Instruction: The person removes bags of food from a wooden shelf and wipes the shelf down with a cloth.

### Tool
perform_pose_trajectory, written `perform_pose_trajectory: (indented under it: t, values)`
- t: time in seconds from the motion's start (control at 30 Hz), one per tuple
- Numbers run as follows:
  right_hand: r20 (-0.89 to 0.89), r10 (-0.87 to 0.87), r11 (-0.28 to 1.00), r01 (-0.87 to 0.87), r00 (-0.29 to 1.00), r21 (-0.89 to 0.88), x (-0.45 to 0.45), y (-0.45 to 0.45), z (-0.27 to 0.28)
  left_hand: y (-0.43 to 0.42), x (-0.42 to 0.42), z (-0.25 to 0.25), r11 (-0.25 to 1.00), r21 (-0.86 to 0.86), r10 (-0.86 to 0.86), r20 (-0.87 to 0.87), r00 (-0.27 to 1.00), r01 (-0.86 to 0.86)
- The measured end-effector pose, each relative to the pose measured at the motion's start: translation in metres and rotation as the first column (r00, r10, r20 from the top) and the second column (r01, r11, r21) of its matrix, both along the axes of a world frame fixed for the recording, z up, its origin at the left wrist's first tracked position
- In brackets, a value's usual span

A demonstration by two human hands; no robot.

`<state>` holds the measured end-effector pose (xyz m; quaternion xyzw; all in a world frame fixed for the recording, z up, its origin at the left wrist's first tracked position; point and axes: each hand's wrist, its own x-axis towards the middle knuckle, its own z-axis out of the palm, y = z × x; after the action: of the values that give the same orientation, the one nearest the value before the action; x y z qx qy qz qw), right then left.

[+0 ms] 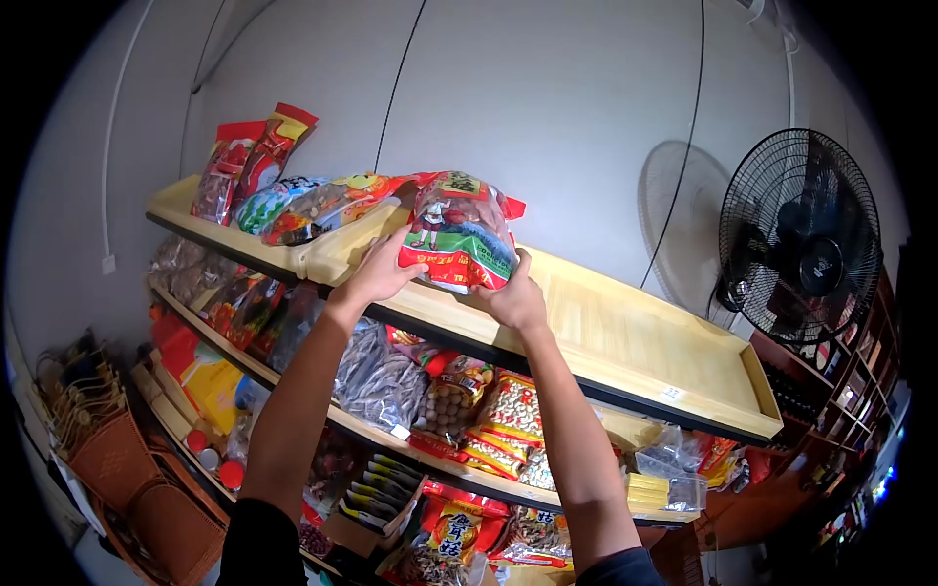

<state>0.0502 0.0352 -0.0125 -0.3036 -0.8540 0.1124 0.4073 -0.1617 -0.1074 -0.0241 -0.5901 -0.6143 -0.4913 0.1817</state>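
Both my arms reach up to the top wooden shelf (pixel 635 342). Between my hands is a plump red and green plastic food bag (pixel 459 234) with a printed figure on its front; its contents look dark reddish. My left hand (pixel 381 272) grips its lower left side, thumb across the front. At the lower right corner, my right hand (pixel 515 298) holds it from below, with some fingers hidden behind. The bag is at the shelf's front edge, beside a colourful bag (pixel 327 207) lying to its left.
Upright red packets (pixel 230 171) stand at the shelf's left end. Lower shelves hold bagged dried goods (pixel 381 376), nuts (pixel 513 405) and mushrooms (pixel 445 542). A black fan (pixel 801 234) is mounted at right. Brown woven-looking items (pixel 107 454) hang at lower left.
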Motion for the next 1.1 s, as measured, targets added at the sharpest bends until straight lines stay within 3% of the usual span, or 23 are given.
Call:
perform_pose_trajectory:
  t: [0.13,0.23,0.3,0.33,0.43,0.53,0.73,0.83,0.87,0.9,0.93,1.0,1.07,1.1]
  values:
    - [-0.089,-0.197,0.975,0.205,0.976,0.089,0.003,-0.012,0.002,0.01,0.009,0.007,0.999,0.017,0.044,-0.02,0.999,-0.043]
    - [-0.234,-0.155,0.969,0.194,0.96,0.155,0.003,-0.008,0.0,0.021,0.011,0.005,0.995,0.1,-0.002,-0.011,1.0,0.003]
    - [-0.29,-0.152,0.968,0.202,0.945,0.152,0.003,-0.007,-0.001,0.027,0.011,0.003,0.966,0.25,-0.067,0.0,0.998,0.065]
    - [-0.346,-0.103,0.963,0.181,0.932,0.201,0.004,-0.007,-0.001,0.03,0.011,0.002,0.937,0.345,-0.024,-0.086,0.996,0.053]
    - [-0.43,-0.043,0.958,0.159,0.902,0.238,0.006,-0.008,0.002,0.03,0.018,0.004,0.9,0.434,0.014,-0.128,0.992,0.043]
    - [-0.54,0.126,0.948,0.059,0.832,0.312,0.008,-0.008,0.003,0.021,0.029,0.004,0.862,0.506,0.099,-0.159,0.982,-0.005]
    - [-0.56,0.327,0.873,-0.016,0.761,0.488,0.02,-0.011,-0.01,-0.007,0.038,-0.011,0.805,0.593,0.137,-0.189,0.972,0.002]
    - [-0.524,0.399,0.817,-0.032,0.752,0.576,0.033,-0.02,-0.019,-0.02,0.042,-0.031,0.778,0.626,0.088,-0.184,0.979,0.048]
    - [-0.5,0.426,0.778,-0.023,0.754,0.628,0.042,-0.028,-0.023,-0.022,0.04,-0.048,0.834,0.528,-0.245,0.1,0.964,0.157]
    - [-0.472,0.452,0.735,-0.016,0.757,0.678,0.051,-0.038,-0.025,-0.029,0.039,-0.049,0.725,0.562,-0.6,0.23,0.766,0.399]
    - [-0.434,0.496,0.701,-0.052,0.752,0.711,0.061,-0.043,-0.029,-0.036,0.038,-0.05,0.543,0.661,-0.833,0.344,0.434,0.517]
    - [-0.406,0.457,0.705,-0.044,0.791,0.708,0.084,-0.061,-0.04,-0.045,0.041,-0.066,0.439,0.715,-0.871,0.486,0.065,0.544]
    - [-0.366,0.407,0.698,-0.027,0.837,0.716,0.107,-0.081,-0.055,-0.051,0.045,-0.088,0.435,0.73,-0.785,0.594,-0.175,0.527]
    - [-0.345,0.375,0.691,-0.012,0.86,0.722,0.118,-0.09,-0.063,-0.06,0.047,-0.097,0.316,0.671,-0.73,0.624,-0.28,0.671]
